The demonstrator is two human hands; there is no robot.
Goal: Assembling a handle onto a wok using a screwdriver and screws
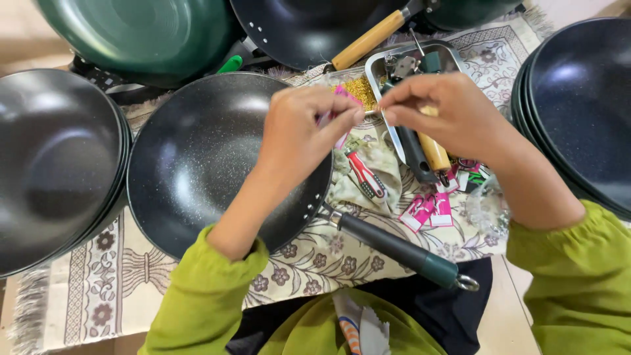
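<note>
At the far left a stack of dark round non-stick pans is cut off by the frame edge, and a green pan is cut off at the top. Next comes a black speckled frying pan with a dark green handle; it lies on a beige floral mat with fringe, and the left forearm hides part of its rim. The left hand pinches a small pink paper tag between thumb and fingers, above the pan's right edge; most of the tag is hidden. The right hand meets it fingertip to fingertip, its grip closed on something too small to make out. Behind the hands, a rectangular metal tray holds a tool with a wooden handle, partly covered. More pink tags lie on the mat. At the right, another stack of dark pans is cut off.
</note>
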